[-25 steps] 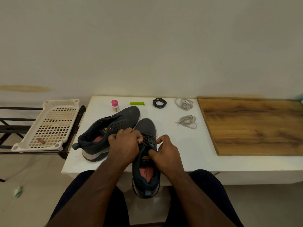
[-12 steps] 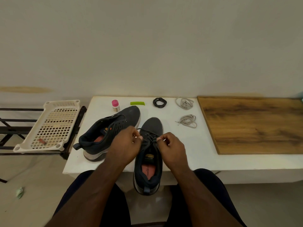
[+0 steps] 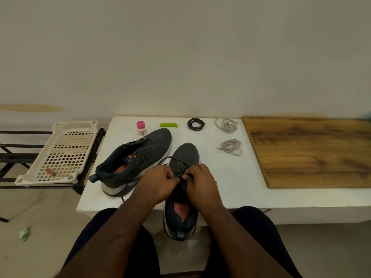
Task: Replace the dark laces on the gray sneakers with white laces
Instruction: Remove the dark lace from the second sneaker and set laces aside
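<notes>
Two gray sneakers sit on the white table (image 3: 241,197). The near sneaker (image 3: 181,197) points away from the person, toe toward the wall, its heel hanging over the near edge of the table between the person's knees. The left hand (image 3: 156,183) and the right hand (image 3: 200,183) meet over its lacing, knuckles almost touching; each grip is narrow, fingertips pinched on the dark lace (image 3: 176,163), which loops out to the left of the eyelets and trails down past the left wrist. The far-left sneaker (image 3: 136,159) lies tilted on its side just beside the first, opening toward the near left, with no lace visible in its eyelets.

Along the far edge of the table, from left to right, stand a small bottle with a pink cap (image 3: 141,127), a green clip-like piece (image 3: 168,125) and a coiled dark lace (image 3: 196,124). Right of these lie two bundles of white laces, one far (image 3: 226,125) and one nearer (image 3: 230,147), well apart from the hands. A wooden board (image 3: 313,151) covers the right part of the table. Left of the table a perforated plastic tray (image 3: 60,153) rests on a black rack (image 3: 12,155), with a small reddish item in it.
</notes>
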The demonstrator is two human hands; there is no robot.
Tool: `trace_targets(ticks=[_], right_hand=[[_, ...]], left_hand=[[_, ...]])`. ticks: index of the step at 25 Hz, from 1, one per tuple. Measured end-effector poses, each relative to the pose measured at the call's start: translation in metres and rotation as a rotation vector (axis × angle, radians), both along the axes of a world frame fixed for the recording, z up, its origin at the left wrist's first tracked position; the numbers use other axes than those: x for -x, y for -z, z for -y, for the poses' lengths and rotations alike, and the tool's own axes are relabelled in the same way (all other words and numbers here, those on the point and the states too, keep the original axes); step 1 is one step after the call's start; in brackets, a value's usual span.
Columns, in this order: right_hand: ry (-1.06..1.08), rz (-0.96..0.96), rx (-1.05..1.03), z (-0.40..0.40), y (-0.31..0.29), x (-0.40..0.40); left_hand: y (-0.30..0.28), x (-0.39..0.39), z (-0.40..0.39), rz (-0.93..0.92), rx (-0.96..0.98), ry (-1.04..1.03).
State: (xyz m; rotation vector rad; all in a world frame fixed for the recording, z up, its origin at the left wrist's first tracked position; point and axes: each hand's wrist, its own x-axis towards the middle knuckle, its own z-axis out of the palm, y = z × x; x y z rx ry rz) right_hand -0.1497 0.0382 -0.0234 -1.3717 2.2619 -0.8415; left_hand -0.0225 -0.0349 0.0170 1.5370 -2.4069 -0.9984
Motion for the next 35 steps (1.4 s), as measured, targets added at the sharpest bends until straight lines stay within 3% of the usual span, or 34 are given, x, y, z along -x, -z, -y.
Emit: trace_targets(ticks=[4,8,11,15,18,20,24,29,33,35], right_hand=[[0.203,0.128,0.082,0.0004,0.0042,0.0042],[-0.014,0.098,0.076,-0.0036,0.0002,0.0051],[0.031,0.045,0.054,-0.0014,0.0007,-0.0002],[0.181,0.266,0.169,-0.0032,0.0026,0.0045],[-0.010,0.104,0.107,-0.0043,0.0012,0.0071],[-0.026,0.037,0.075,-0.0009,0.0025,0.0037],[0.194,0.245,0.161,-0.0002,0.0061,0.0045],[-0.032,0.043,0.064,-0.0016,0.0026,0.0051],[0.189,0.176,0.184,0.0001,0.0074,0.0035],[0.173,0.214,0.205,-0.0023,0.0062,0.0078]], left_hand=[[-0.0002,-0.0007,0.0013,-0.023,-0.022,-0.025],[-0.0016,-0.0018,0.0007,-0.011,-0.007,0.000],[-0.0001,-0.0018,-0.0001,-0.013,-0.004,-0.002],[0.0005,-0.0027,0.0013,-0.030,-0.024,-0.034],[0.0012,-0.0025,0.0001,0.005,0.010,0.001],[0.0018,-0.0026,0.0001,0.015,0.013,0.008],[0.0024,-0.0035,0.0005,-0.017,-0.012,-0.039],[0.0040,-0.0023,-0.0009,0.022,0.026,0.013],[0.0070,-0.0027,0.0007,-0.007,-0.010,-0.034],[0.0072,-0.0023,0.0009,-0.011,-0.010,-0.032]])
